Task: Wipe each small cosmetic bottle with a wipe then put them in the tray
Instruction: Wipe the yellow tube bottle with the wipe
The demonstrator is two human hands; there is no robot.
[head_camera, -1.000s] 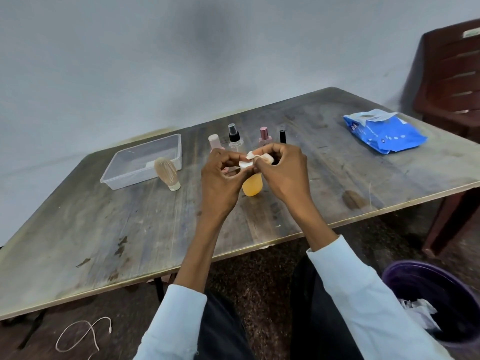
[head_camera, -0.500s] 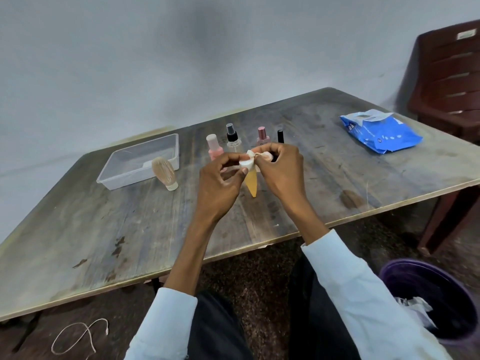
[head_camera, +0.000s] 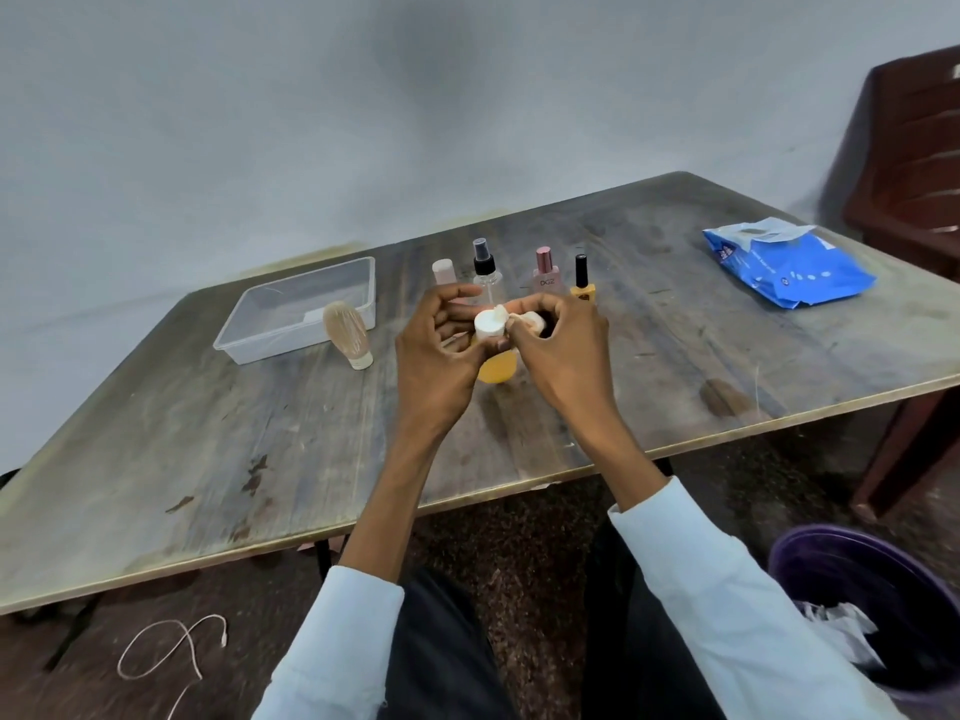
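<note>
My left hand [head_camera: 441, 350] grips an orange bottle [head_camera: 497, 367] with a white cap [head_camera: 490, 323], held above the table with the cap towards me. My right hand [head_camera: 563, 345] pinches a small crumpled white wipe [head_camera: 524, 319] against the cap's side. Behind my hands stand a pink bottle [head_camera: 444, 272], a clear spray bottle [head_camera: 485, 270], a pink-capped perfume bottle [head_camera: 546, 277] and a yellow nail-polish bottle [head_camera: 582, 283]. The clear plastic tray [head_camera: 332, 270] sits at the left, with a beige bottle [head_camera: 348, 327] leaning at its front right corner.
A blue pack of wipes [head_camera: 789, 262] lies at the table's far right. A dark red chair [head_camera: 914, 163] stands behind it. A purple bin [head_camera: 872, 605] with used wipes is on the floor at my right. A white cord [head_camera: 166, 652] lies on the floor, left.
The orange bottle has turned in my left hand so its white cap now faces me. My right hand has shifted the wipe onto the cap's side.
</note>
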